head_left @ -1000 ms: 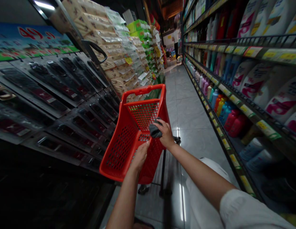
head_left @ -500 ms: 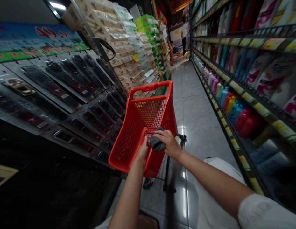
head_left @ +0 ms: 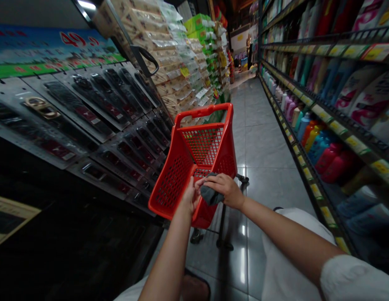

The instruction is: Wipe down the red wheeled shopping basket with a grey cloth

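A crumpled dark grey cloth is in my right hand, whose fingers are bent over its top. Close on the left is my left hand, its thumb pointing up and its fingers stretched toward the cloth. Right-hand fingertips meet or nearly meet the left fingers; the exact contact is hard to see. Both hands are over the near side of a red plastic shopping cart with lattice walls and a handle at its far end. I see nothing lying in the visible part of its basket.
Packaged belts hang on a rack at the left, under a price sign. Behind the cart rise stacked packs. Shelves of bottles line the right side. A grey tiled floor runs down the aisle.
The view has shifted slightly, so the cart and shelves appear a little farther right. The right fingers have come closer to the left hand, the cloth still in the right hand.
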Tool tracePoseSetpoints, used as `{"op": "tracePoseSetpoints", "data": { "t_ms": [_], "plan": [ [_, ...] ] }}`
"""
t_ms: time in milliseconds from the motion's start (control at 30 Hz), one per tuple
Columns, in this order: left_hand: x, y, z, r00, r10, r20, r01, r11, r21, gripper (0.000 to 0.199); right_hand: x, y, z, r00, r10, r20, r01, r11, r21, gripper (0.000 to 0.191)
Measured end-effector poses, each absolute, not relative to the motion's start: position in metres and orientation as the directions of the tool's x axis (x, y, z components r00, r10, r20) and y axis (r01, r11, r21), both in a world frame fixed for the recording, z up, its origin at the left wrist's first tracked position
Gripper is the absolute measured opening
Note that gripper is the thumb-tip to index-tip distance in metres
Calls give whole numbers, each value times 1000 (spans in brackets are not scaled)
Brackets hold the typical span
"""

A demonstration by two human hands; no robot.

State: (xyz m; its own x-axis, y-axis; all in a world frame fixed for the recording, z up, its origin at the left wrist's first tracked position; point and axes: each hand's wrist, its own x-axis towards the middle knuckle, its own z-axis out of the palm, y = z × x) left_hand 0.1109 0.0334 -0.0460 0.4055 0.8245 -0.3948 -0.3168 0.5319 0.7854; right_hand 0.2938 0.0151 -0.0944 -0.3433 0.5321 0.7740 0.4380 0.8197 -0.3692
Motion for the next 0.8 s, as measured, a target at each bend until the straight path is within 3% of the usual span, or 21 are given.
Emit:
{"op": "tracePoseSetpoints", "data": {
  "t_ms": [167,367,567,800],
  "plan": [
    [91,13,-40,447,793,-415,-189,537,822,58,301,20,-89,-261,642,721,509,726,-462,59],
    [84,11,-39,459,784,-418,-196,548,813,54,277,-10,-103,-507,425,750,416,882,-219,47],
    [93,16,-40,453,838,-305,-238,443,864,40,291,6,-101,-364,554,749,540,781,-315,50],
    [92,18,-36,469,789,-397,-204,535,820,44,277,-12,-108,-545,350,762,442,892,-94,40]
  ]
}}
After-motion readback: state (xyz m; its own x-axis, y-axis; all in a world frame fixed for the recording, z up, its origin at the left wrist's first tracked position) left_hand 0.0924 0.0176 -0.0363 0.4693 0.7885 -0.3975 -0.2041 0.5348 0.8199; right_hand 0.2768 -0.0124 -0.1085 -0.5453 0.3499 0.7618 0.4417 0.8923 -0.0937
